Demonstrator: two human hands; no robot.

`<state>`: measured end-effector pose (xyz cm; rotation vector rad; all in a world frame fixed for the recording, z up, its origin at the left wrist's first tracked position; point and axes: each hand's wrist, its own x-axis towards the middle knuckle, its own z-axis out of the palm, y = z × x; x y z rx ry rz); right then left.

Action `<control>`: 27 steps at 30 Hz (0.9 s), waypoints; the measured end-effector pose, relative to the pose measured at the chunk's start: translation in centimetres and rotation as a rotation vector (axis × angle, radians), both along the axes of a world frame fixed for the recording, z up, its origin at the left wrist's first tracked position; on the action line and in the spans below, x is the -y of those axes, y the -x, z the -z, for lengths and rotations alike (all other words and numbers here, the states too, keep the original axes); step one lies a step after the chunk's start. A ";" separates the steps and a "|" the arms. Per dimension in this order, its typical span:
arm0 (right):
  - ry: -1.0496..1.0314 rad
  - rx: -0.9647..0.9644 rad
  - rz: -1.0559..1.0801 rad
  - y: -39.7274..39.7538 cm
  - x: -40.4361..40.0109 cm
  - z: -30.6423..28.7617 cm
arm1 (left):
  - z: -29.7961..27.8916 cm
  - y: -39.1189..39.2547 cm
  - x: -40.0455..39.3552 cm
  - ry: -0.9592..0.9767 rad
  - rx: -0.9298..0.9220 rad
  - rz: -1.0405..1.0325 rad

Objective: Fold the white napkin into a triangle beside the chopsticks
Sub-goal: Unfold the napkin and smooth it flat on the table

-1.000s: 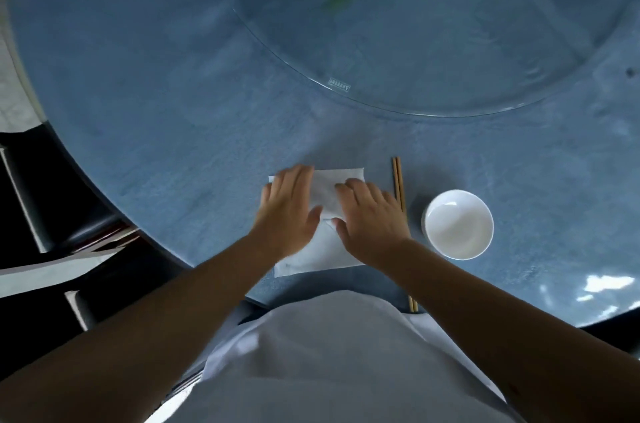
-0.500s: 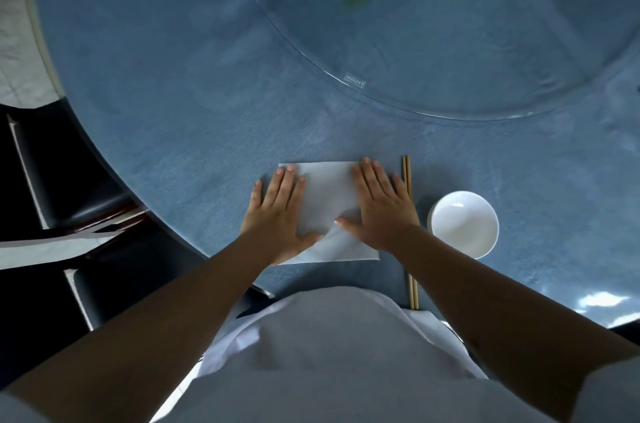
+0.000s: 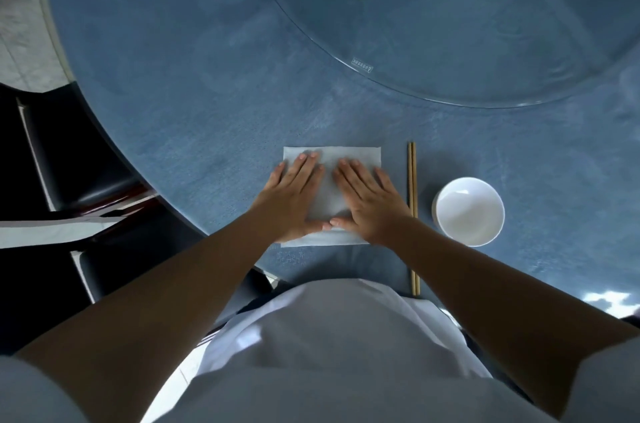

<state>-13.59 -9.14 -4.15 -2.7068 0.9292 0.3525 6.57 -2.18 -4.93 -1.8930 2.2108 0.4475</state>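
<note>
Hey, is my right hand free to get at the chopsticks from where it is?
Probably yes. The right hand lies flat on the napkin, with the chopsticks just beside it and nothing between; the bowl sits beyond them.

— How was the light over the round blue-clothed table?

— Dim and cool, with bright window reflections glaring at its near right edge and faint sheen across the clear glass turntable.

— And sharpness?

— Soft overall. The wide lens bowed the table's rim strongly, and the pale grey shirt at the bottom was blurred. The glossy white round bowl carried small highlights; both forearms were deeply shadowed.
</note>
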 end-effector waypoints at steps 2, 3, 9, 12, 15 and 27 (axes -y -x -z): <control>0.003 -0.039 -0.017 0.4 0.6 -0.2 | 0.0 -0.3 0.3 -0.019 0.015 -0.036; 0.006 -0.055 -0.021 0.5 0.9 -0.3 | -0.1 -0.6 0.5 -0.031 0.011 -0.063; 0.009 -0.149 -0.007 1.4 1.8 -0.5 | -0.6 -2.4 0.8 -0.119 0.006 -0.110; 0.016 -0.193 -0.053 2.0 2.1 -0.5 | -0.9 -3.1 0.4 -0.127 0.031 -0.075; 0.011 -0.217 -0.074 2.2 2.6 -0.5 | -1.1 -3.7 -0.1 -0.128 0.069 -0.049; 0.012 -0.274 -0.071 2.9 2.6 -1.4 | -2.1 -4.8 -2.0 -0.175 0.135 -0.034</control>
